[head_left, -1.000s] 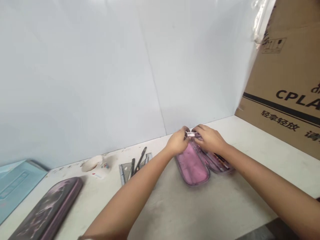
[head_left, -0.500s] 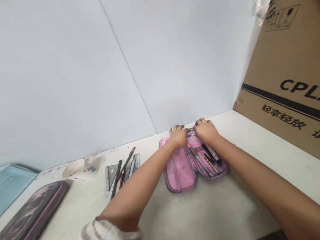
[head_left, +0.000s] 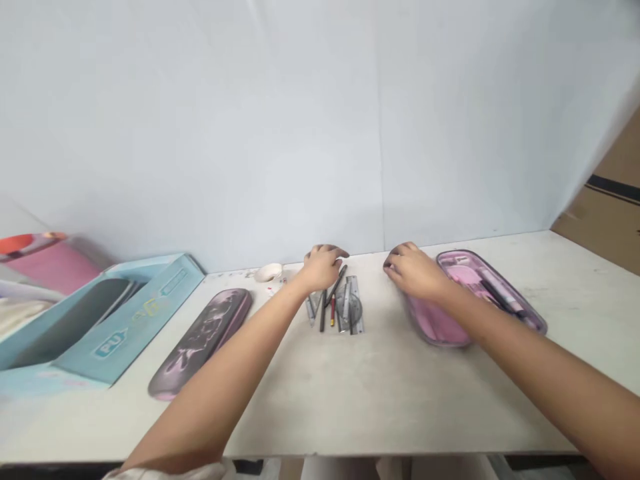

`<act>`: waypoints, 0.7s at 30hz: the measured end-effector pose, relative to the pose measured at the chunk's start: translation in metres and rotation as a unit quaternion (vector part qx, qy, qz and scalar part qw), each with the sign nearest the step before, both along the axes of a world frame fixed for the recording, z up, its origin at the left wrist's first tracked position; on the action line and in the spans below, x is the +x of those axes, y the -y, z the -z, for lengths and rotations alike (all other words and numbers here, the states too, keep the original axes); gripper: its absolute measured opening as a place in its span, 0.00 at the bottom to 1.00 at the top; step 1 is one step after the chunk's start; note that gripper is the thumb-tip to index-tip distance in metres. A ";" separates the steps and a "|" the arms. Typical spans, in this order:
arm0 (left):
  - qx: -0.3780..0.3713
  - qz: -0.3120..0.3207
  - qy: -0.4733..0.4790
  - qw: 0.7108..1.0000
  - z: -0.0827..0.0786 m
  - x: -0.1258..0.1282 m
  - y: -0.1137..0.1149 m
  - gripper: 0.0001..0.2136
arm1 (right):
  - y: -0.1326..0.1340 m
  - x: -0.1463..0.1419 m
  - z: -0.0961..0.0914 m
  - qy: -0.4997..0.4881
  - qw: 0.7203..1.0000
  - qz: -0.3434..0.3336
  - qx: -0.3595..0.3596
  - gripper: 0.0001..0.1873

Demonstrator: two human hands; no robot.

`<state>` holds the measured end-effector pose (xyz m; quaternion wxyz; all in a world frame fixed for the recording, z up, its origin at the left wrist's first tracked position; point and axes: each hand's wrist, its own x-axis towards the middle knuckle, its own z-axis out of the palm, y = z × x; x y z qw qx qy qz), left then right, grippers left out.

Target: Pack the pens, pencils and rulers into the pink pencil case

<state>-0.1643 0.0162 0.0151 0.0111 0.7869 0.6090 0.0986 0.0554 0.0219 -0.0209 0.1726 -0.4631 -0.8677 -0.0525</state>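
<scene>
My left hand (head_left: 323, 267) hovers at the far end of a small group of stationery, fingers stretched out and holding nothing that I can see. Below it lie a black pen (head_left: 323, 315), a short red pencil (head_left: 333, 311) and clear rulers with a protractor (head_left: 354, 311). A pink pencil case (head_left: 444, 328) lies unzipped and spread flat on the right, several pens in its right half. My right hand (head_left: 414, 272) is over its left half, fingers bent and slightly apart; whether it touches the case I cannot tell. Its forearm covers part of the case.
A dark closed pencil case (head_left: 205, 343) lies on the left of the white table (head_left: 350, 400). Behind it is a white paper cup (head_left: 270, 272). A light-blue box (head_left: 135, 327) with things inside stands far left; a cardboard box (head_left: 607, 220) is at the right by the wall.
My view has swung left. My left hand has left the pink pencil case and moved over to the pens and rulers. My right hand has shifted to the case's left half.
</scene>
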 end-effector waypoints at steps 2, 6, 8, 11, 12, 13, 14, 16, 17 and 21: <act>-0.011 -0.001 0.020 1.000 0.019 -0.022 0.017 0.17 | 0.016 -0.037 0.009 -0.002 1.000 -0.019 -0.017 0.17; -0.002 0.001 0.065 0.998 0.050 -0.048 0.046 0.15 | 0.041 -0.103 0.031 0.010 0.999 0.002 -0.043 0.18; 0.014 0.000 0.088 0.996 0.058 -0.055 0.058 0.14 | 0.047 -0.124 0.039 0.020 0.998 0.030 -0.055 0.18; 0.036 0.010 0.124 0.992 0.062 -0.060 0.072 0.13 | 0.048 -0.139 0.045 0.029 0.995 0.064 -0.068 0.18; 0.041 0.012 0.137 0.990 0.062 -0.061 0.076 0.12 | 0.048 -0.140 0.047 0.031 0.995 0.071 -0.069 0.17; 0.042 0.012 0.152 0.987 0.062 -0.061 0.079 0.11 | 0.048 -0.139 0.047 0.028 0.994 0.078 -0.067 0.17; 0.039 0.009 0.173 0.984 0.062 -0.061 0.082 0.11 | 0.048 -0.138 0.048 0.018 0.994 0.086 -0.060 0.17; 0.014 -0.003 0.240 0.971 0.062 -0.057 0.087 0.10 | 0.051 -0.132 0.049 -0.031 0.995 0.092 -0.028 0.15; -0.003 -0.007 0.283 0.959 0.063 -0.055 0.088 0.10 | 0.054 -0.129 0.049 -0.064 0.995 0.082 -0.001 0.15; -0.053 -0.015 0.461 0.886 0.066 -0.035 0.089 0.11 | 0.070 -0.110 0.048 -0.149 0.979 -0.021 0.136 0.11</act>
